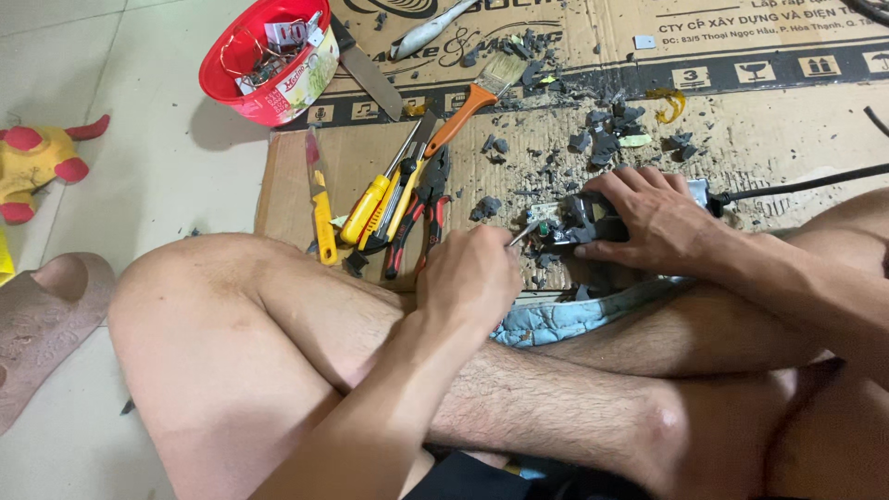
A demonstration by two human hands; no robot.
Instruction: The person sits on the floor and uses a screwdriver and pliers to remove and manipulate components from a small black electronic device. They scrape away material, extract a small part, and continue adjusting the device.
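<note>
1. This looks like a home, with a makeshift repair spot set up on the floor (167, 176), which is laid with pale tiles.
2. A flattened cardboard box (759, 111) lies on the tiles as a work mat, strewn with grey broken chips (607, 139).
3. Hand tools lie loose on it: yellow-handled screwdrivers (370, 208), red-handled pliers (421, 218), a paintbrush (477, 88) and a utility knife (318, 199).
4. A red plastic tub (269, 60) of small parts sits at the cardboard's edge.
5. A plush toy (37, 162) and a slipper (42, 319) lie nearby, household things rather than workshop gear.
6. The person sits barelegged, cross-legged on the floor.
</note>
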